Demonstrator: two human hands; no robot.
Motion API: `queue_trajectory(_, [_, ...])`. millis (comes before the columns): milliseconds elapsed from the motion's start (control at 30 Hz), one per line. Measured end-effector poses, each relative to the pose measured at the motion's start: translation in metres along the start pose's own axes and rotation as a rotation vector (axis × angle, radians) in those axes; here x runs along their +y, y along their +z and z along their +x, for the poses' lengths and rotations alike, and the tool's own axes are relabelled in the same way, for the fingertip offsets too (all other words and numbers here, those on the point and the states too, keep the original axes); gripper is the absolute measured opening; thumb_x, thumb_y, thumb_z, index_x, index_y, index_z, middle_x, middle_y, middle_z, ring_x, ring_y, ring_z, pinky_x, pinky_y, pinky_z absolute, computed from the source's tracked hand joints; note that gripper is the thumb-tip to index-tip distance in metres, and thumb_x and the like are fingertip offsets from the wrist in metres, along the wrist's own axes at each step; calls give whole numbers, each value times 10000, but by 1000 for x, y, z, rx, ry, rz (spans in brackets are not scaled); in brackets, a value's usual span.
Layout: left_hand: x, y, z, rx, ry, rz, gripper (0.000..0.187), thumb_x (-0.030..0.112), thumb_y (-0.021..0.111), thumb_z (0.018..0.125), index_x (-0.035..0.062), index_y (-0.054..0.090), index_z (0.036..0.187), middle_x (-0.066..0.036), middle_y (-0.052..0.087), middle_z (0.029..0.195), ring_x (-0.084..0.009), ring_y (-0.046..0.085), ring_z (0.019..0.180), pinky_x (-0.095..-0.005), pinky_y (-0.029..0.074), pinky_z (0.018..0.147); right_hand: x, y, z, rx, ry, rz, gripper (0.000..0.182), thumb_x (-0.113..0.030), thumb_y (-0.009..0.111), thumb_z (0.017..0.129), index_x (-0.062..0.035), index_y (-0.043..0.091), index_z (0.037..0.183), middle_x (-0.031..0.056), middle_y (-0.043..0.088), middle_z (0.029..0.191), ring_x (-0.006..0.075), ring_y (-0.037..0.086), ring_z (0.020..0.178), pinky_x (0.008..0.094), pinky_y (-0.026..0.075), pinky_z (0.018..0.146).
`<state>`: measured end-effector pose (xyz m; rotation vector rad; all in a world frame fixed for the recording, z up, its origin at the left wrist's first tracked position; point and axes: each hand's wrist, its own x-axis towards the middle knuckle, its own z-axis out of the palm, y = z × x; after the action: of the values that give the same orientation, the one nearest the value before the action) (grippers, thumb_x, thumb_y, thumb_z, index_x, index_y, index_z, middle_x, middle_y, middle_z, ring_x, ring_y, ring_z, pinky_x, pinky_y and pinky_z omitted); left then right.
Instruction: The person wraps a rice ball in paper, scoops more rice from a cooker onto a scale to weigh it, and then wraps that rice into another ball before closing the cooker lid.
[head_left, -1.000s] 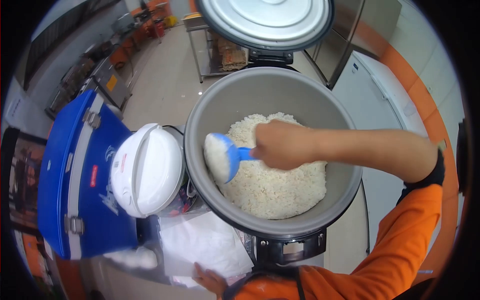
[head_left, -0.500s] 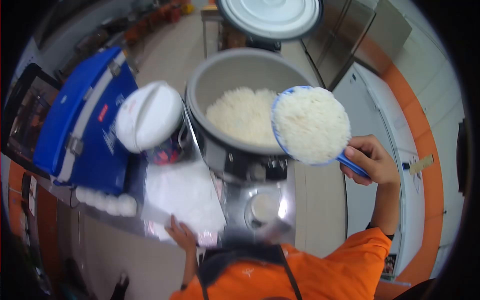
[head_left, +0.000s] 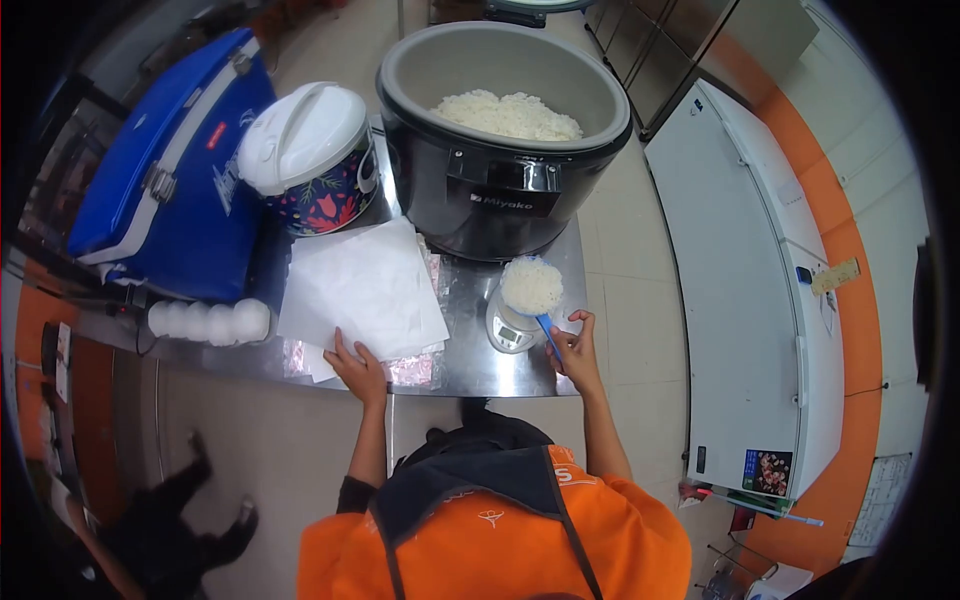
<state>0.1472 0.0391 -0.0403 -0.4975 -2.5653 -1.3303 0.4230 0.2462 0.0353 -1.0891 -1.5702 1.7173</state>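
My right hand grips the blue handle of a rice scoop, with the index finger loosely raised. The bowl of the scoop is heaped with white rice and sits over a small digital kitchen scale, covering much of its round platform. My left hand rests with fingers apart on the near edge of a stack of white paper sheets. Behind the scale stands a big black rice cooker, uncovered, with more cooked rice inside.
Left of the cooker are a floral jar with a white lid and a blue cooler box. A row of white round items lies at the table's left front. A white chest freezer lines the right; another person's dark-clothed legs show lower left.
My right hand has brought the filled scoop down from beside the cooker to the scale. The left hand stays at the paper's edge, and the view has tilted downward.
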Motion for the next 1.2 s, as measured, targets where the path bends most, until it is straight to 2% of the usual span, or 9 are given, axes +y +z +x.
queue_trajectory(200, [-3, 2, -1, 19, 22, 5, 433, 123, 484, 918, 0, 452, 1332, -286, 405, 1252, -461, 440, 1162, -472, 363, 1000, 43, 17, 4, 41, -34, 152, 346, -238, 569, 966, -166, 251, 1082, 78, 556, 664, 104, 441, 391, 228, 280, 325])
queue_trajectory(367, [-7, 4, 0, 25, 37, 22, 440, 123, 486, 914, 1, 450, 1335, -272, 384, 1295, -445, 440, 1182, -462, 367, 1005, 55, 24, 8, 89, -60, 139, 346, -245, 557, 972, -160, 256, 1121, 85, 571, 680, 119, 474, 409, 235, 317, 336])
queue_trajectory(533, [-6, 4, 0, 44, 48, 11, 448, 114, 484, 897, 10, 458, 1332, -246, 415, 1279, -415, 481, 1143, -454, 394, 965, 62, 20, 11, 61, -62, 143, 360, -250, 519, 988, -152, 241, 1196, 122, 594, 728, 154, 531, 441, 249, 382, 359])
queue_trajectory(600, [-7, 4, 0, 49, 56, 5, 436, 107, 477, 903, 8, 461, 1328, -237, 419, 1274, -405, 490, 1134, -449, 402, 957, 62, 19, 11, 23, -63, 191, 363, -265, 482, 1002, -142, 226, 1228, 157, 607, 768, 190, 569, 463, 271, 441, 383])
queue_trajectory(700, [-8, 5, 0, 56, 62, -5, 416, 91, 465, 914, 1, 469, 1320, -222, 427, 1264, -389, 505, 1119, -438, 418, 940, 58, 19, 9, 30, -36, 235, 358, -266, 471, 1006, -118, 218, 1211, 159, 618, 757, 195, 601, 484, 272, 478, 408])
queue_trajectory(867, [-8, 6, 0, 51, 70, -19, 401, 67, 470, 918, 13, 492, 1315, -207, 428, 1258, -378, 515, 1115, -417, 438, 915, 57, 14, 7, 45, -19, 192, 349, -262, 462, 1009, -123, 224, 1225, 163, 620, 753, 200, 605, 490, 288, 487, 415])
queue_trajectory(1033, [2, 0, 0, 31, 20, 15, 491, 26, 494, 883, 135, 510, 1361, -176, 408, 1289, -305, 530, 975, -381, 459, 850, 65, -3, 5, 90, 11, 106, 361, -330, 489, 996, -141, 287, 1229, 161, 634, 786, 201, 617, 526, 291, 497, 436])
queue_trajectory(1100, [4, -1, 1, 39, 41, 14, 527, 6, 499, 868, 170, 509, 1369, -172, 398, 1301, -282, 531, 924, -374, 463, 831, 74, -9, 7, 227, -27, 10, 370, -358, 506, 987, -123, 341, 1221, 145, 638, 775, 179, 622, 550, 277, 502, 463])
queue_trajectory(1200, [9, -6, 6, 1, 69, 42, 603, -39, 511, 832, 228, 511, 1373, -168, 368, 1341, -257, 549, 833, -364, 477, 786, 71, -24, 6, 191, 66, 71, 364, -376, 498, 988, -106, 392, 1208, 139, 642, 781, 168, 629, 577, 268, 515, 495])
